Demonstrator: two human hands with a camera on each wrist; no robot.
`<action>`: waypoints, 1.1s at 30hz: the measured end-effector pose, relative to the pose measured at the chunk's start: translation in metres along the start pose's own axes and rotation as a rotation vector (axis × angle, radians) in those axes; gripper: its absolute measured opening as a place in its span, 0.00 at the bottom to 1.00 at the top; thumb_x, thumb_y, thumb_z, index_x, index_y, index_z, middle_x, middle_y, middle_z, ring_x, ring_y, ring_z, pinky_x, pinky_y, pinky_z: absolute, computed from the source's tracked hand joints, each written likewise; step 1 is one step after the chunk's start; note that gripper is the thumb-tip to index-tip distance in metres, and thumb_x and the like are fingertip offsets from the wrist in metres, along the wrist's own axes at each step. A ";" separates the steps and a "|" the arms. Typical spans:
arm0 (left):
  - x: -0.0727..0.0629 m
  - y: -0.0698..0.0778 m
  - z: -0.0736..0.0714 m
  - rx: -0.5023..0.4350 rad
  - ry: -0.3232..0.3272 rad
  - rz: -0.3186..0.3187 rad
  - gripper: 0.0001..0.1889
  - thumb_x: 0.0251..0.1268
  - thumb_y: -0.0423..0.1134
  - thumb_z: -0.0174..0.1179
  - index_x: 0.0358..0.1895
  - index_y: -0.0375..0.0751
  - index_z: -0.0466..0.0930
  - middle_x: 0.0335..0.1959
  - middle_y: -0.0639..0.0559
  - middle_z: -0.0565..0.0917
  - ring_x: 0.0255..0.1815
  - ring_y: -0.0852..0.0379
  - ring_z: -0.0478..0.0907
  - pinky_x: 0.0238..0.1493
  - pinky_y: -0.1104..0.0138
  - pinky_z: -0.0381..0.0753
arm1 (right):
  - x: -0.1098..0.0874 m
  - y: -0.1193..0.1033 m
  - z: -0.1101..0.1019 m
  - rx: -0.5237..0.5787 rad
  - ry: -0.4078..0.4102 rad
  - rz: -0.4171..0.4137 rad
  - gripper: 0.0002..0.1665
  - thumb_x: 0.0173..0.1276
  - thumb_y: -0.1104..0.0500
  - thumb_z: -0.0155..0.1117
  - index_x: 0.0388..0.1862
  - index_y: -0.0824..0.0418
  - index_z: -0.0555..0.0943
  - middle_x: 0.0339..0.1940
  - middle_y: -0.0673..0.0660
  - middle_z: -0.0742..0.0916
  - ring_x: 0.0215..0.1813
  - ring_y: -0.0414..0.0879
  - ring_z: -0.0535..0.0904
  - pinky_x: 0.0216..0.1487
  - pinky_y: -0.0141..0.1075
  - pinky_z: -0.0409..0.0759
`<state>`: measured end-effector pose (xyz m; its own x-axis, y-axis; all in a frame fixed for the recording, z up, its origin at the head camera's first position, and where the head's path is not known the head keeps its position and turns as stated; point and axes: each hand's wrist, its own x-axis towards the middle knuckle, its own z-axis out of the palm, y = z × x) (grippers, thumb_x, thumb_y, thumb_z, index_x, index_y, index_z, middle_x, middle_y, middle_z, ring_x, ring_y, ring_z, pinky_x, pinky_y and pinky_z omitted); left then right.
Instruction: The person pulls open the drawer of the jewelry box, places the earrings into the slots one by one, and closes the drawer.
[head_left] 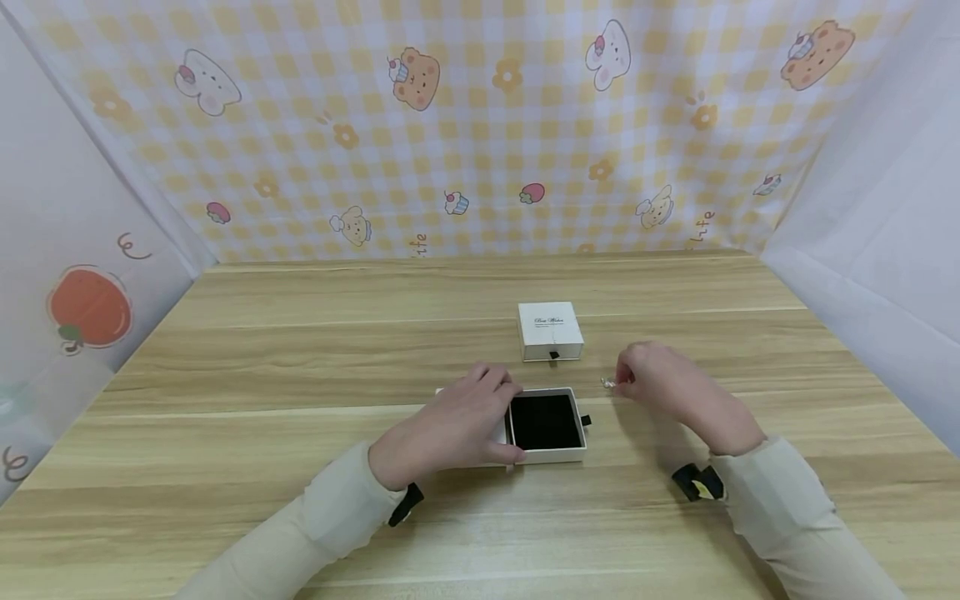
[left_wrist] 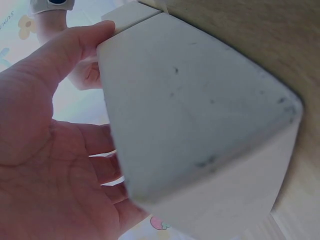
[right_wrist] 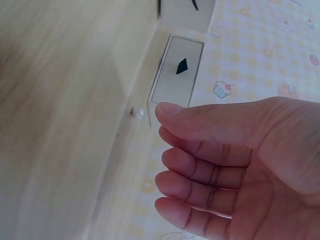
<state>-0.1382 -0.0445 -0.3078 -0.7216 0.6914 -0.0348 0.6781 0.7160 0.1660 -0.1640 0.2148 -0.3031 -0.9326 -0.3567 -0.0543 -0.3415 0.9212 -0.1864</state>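
My left hand (head_left: 461, 417) grips a white drawer-style gift box (left_wrist: 195, 105), thumb on the near side and fingers on the far side. Its drawer (head_left: 547, 457) is slid out to the right, showing a black lining and a small black pull tab (head_left: 586, 420). To the right, my right hand (head_left: 660, 379) is low over the table, thumb and loosely bent fingers close together. Just beyond its fingertips lies a tiny shiny piece, like jewellery (right_wrist: 137, 113); a gap shows between them in the right wrist view.
A second white gift box (head_left: 550, 325), closed and printed with dark lettering, stands behind the first, its black tab facing me. All this sits on a wood-grain table (head_left: 300, 333). A yellow checked cloth (head_left: 480, 125) hangs behind, with white cloth at both sides.
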 end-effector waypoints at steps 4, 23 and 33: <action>0.000 0.000 0.000 -0.012 -0.002 -0.005 0.36 0.50 0.59 0.65 0.59 0.38 0.72 0.54 0.50 0.73 0.56 0.52 0.66 0.55 0.62 0.72 | -0.001 -0.003 -0.002 -0.008 0.019 -0.014 0.08 0.56 0.61 0.68 0.22 0.62 0.79 0.21 0.51 0.80 0.25 0.41 0.71 0.28 0.35 0.71; 0.000 0.000 0.000 0.002 0.000 -0.010 0.37 0.50 0.60 0.64 0.59 0.38 0.72 0.54 0.50 0.73 0.56 0.52 0.66 0.55 0.62 0.72 | -0.011 -0.035 -0.012 0.030 0.137 -0.104 0.04 0.58 0.61 0.66 0.26 0.59 0.80 0.25 0.48 0.79 0.28 0.40 0.73 0.31 0.33 0.73; -0.001 0.000 -0.001 0.003 0.000 -0.003 0.37 0.50 0.60 0.64 0.59 0.39 0.72 0.54 0.50 0.73 0.55 0.52 0.66 0.56 0.62 0.71 | -0.013 -0.048 -0.009 0.038 0.211 -0.166 0.04 0.58 0.62 0.66 0.27 0.59 0.80 0.24 0.47 0.79 0.26 0.37 0.71 0.27 0.30 0.71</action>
<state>-0.1378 -0.0448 -0.3069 -0.7240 0.6889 -0.0354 0.6759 0.7187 0.1634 -0.1369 0.1767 -0.2852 -0.8691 -0.4587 0.1852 -0.4911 0.8449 -0.2121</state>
